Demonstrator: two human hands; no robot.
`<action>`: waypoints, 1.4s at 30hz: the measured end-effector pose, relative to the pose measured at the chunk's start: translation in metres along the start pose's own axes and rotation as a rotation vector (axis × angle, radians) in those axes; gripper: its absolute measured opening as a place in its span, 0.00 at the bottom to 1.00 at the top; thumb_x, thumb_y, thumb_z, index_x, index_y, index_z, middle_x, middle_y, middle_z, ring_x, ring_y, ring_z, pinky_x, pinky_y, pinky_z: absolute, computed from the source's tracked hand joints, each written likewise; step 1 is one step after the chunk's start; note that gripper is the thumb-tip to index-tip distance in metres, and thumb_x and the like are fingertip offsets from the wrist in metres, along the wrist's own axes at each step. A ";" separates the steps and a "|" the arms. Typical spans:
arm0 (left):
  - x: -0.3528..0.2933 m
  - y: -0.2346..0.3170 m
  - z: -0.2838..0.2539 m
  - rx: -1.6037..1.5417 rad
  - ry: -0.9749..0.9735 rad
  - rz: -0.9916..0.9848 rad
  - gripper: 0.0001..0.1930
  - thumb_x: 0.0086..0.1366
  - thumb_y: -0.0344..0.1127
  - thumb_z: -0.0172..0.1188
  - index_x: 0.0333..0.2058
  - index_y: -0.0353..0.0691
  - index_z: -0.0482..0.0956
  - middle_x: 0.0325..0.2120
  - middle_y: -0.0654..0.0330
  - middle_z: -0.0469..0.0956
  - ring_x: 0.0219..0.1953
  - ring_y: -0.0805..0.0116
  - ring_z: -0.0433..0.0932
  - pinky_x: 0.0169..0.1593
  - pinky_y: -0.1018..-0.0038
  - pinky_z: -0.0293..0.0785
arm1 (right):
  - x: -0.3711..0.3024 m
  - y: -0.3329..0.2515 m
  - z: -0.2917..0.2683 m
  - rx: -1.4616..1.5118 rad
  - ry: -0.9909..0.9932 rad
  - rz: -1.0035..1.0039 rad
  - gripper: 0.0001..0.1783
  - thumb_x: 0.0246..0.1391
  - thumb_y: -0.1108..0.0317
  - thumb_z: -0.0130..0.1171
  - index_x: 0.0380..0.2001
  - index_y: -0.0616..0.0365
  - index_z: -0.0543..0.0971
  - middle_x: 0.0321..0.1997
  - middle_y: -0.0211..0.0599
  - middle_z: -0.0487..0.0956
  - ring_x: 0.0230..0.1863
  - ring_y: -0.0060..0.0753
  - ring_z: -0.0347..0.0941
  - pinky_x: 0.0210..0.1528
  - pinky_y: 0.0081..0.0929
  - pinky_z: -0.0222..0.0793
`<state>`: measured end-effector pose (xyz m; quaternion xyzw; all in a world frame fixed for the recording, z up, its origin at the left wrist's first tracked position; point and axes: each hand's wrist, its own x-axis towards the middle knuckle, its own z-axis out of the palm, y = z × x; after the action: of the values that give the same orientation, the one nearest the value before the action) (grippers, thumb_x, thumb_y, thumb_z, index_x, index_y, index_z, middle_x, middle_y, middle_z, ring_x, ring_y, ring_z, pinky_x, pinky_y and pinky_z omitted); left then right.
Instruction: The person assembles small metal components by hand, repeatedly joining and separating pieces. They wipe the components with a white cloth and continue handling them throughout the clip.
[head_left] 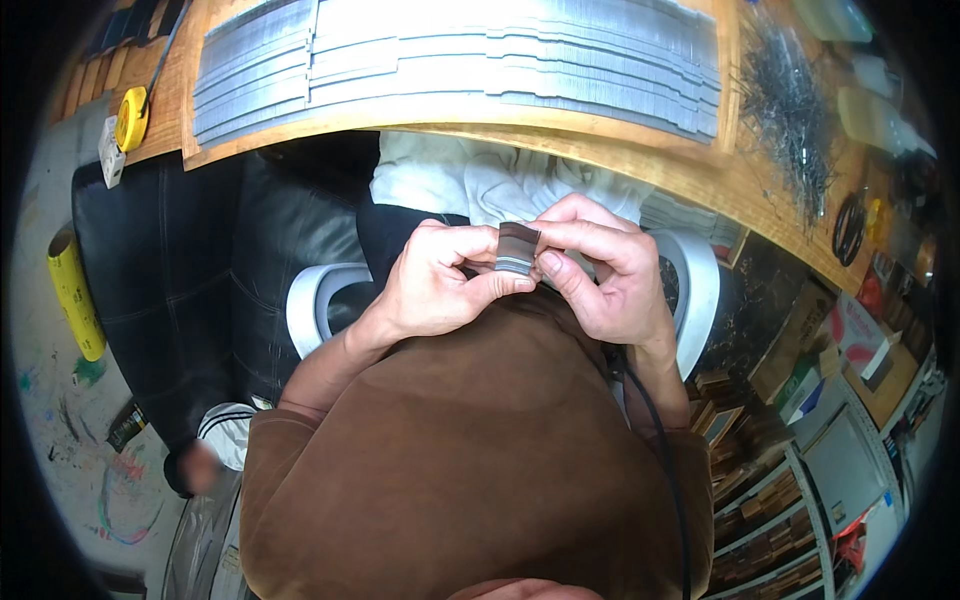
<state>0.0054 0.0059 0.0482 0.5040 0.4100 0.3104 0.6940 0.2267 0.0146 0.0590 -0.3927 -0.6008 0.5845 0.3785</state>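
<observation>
Close in front of my body I hold a small, dark brown rectangular piece with pale stripes along its near edge (516,250). My left hand (430,285) is closed on its left side, thumb beneath the near edge. From the right, my right hand (612,270) pinches it between fingers and thumb. What the piece is made of, and whether anything lies behind it, I cannot make out. Beyond my hands, a wooden workbench (590,143) bears rows of thin grey strips (450,75), packed tightly side by side.
A heap of thin dark metal pieces (785,110) lies on the bench's right, near a black coil (849,228). A yellow tape measure (131,119) sits at the left. White chair armrests (695,300) flank me. A black padded seat (150,250) and yellow roll (76,295) are leftward.
</observation>
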 end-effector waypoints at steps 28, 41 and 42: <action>-0.006 -0.002 0.005 0.115 0.046 0.050 0.08 0.63 0.23 0.73 0.41 0.30 0.87 0.24 0.54 0.86 0.26 0.79 0.82 0.30 0.78 0.76 | 0.000 -0.001 -0.001 -0.084 0.031 -0.010 0.13 0.51 0.84 0.71 0.42 0.69 0.87 0.36 0.42 0.85 0.35 0.29 0.84 0.39 0.23 0.78; 0.002 0.004 -0.006 -0.359 -0.089 -0.390 0.13 0.65 0.18 0.70 0.48 0.28 0.84 0.38 0.54 0.89 0.40 0.68 0.88 0.48 0.72 0.86 | -0.012 0.018 0.011 0.205 0.119 0.289 0.12 0.62 0.82 0.67 0.49 0.71 0.82 0.41 0.34 0.82 0.42 0.19 0.78 0.46 0.20 0.78; 0.002 0.005 -0.007 -0.352 -0.088 -0.404 0.13 0.64 0.18 0.70 0.48 0.28 0.84 0.38 0.54 0.89 0.40 0.67 0.88 0.48 0.72 0.86 | -0.013 0.019 0.012 0.239 0.121 0.306 0.13 0.62 0.82 0.67 0.49 0.71 0.82 0.41 0.34 0.82 0.42 0.19 0.78 0.47 0.20 0.78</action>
<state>0.0006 0.0121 0.0512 0.2968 0.4115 0.2101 0.8357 0.2215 -0.0015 0.0396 -0.4662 -0.4364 0.6777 0.3647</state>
